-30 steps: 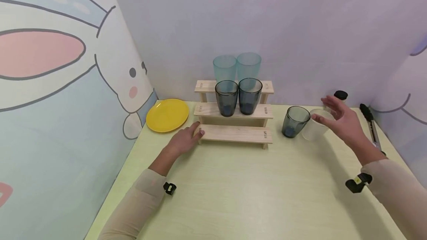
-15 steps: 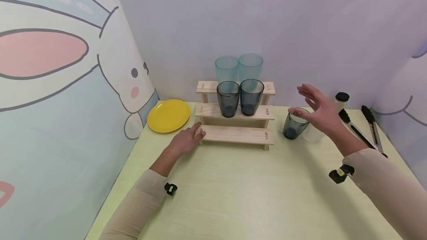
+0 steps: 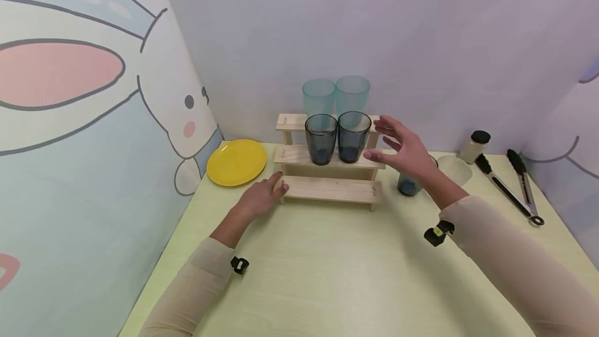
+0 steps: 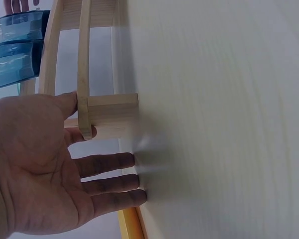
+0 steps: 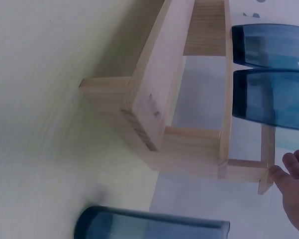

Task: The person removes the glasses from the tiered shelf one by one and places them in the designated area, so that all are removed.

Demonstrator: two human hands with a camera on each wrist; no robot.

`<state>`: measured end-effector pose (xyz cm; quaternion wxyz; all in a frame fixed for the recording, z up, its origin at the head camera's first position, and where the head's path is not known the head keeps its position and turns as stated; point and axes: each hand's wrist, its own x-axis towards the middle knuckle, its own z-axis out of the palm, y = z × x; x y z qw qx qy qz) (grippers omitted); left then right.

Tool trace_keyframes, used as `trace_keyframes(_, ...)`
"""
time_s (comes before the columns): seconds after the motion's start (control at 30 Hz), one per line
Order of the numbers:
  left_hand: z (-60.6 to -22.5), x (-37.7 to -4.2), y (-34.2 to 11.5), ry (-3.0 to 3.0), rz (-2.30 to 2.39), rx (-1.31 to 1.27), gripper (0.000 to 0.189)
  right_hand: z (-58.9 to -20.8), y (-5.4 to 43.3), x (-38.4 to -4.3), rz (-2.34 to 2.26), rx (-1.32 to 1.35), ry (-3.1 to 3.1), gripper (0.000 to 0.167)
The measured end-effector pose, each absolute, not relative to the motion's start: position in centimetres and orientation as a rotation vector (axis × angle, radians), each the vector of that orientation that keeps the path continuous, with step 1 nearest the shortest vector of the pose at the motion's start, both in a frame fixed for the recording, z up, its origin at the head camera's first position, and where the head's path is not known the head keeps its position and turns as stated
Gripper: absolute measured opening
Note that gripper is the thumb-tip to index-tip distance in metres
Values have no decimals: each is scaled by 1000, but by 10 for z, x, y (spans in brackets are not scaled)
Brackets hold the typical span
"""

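Observation:
A three-step wooden rack (image 3: 332, 189) stands against the back wall. My left hand (image 3: 259, 197) pinches the left end of its lowest step between thumb and index finger; the other fingers extend beside it in the left wrist view. Two grey tumblers (image 3: 321, 142) (image 3: 353, 139) stand side by side on the middle step. Behind them, two light teal tumblers (image 3: 318, 96) (image 3: 353, 92) occupy the top step. Right of the rack, my right hand (image 3: 407, 152) holds nothing, thumb and fingers spread close to the right grey tumbler. Another grey tumbler (image 3: 408, 185) on the table is partly hidden by that hand.
A clear cup (image 3: 457, 170) stands behind the right wrist. Farther right are a black-lidded jar (image 3: 473, 147) and black-tipped tongs (image 3: 507, 191). A yellow plate (image 3: 236, 163) lies left of the rack. Walls bound the table at the back and both sides.
My right hand has moved left from the clear cup, past the loose grey tumbler, to the rack's right side. My left hand has stayed on the lowest step.

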<state>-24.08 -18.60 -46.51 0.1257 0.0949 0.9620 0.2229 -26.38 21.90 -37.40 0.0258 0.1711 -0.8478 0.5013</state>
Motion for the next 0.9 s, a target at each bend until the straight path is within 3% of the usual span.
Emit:
trace_keyframes(0.47, -468, -243, -187, 2801, 648, 267, 76, -376, 169, -277, 1427, 380, -2631, 101)
trace_keyframes(0.9, -467, -242, -186, 2800, 615, 262, 74, -377, 153, -286, 1301, 261, -2584, 103)
